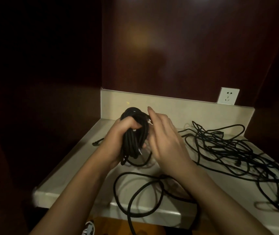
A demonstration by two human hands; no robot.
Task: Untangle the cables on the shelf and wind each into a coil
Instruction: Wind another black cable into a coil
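The left hand (124,131) grips a black cable coil (133,133) above the pale shelf (77,160). The right hand (165,139), fingers seemingly loose, touches it. Tangled cables (228,150) lie right.

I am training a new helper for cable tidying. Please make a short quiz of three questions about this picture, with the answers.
1. True or false: the left hand grips the cable coil.
2. Where does the tangled cable pile lie from the hands? A) left B) right
3. What white thing is on the back wall?

Key:
1. True.
2. B. It lies on the shelf.
3. A wall socket. The right hand is beside the coil.
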